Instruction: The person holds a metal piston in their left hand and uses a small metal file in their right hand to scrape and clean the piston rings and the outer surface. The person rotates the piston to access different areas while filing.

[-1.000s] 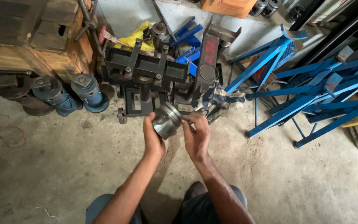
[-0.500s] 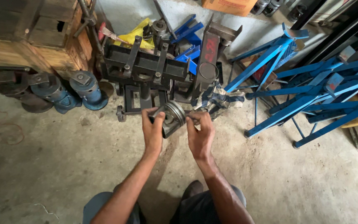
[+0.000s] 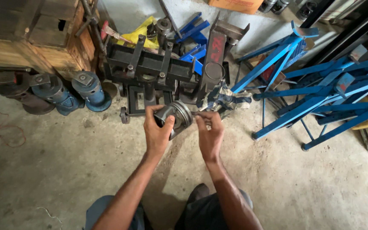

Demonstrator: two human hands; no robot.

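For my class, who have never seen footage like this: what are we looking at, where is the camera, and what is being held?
The camera sits on a person's head and looks down at their own two bare hands over a concrete floor. The left hand holds a grey metal piston; the right hand touches its ringed end. Beyond them stand a black steel press frame, blue bottle jacks by a wooden crate, and blue metal stands on the right.
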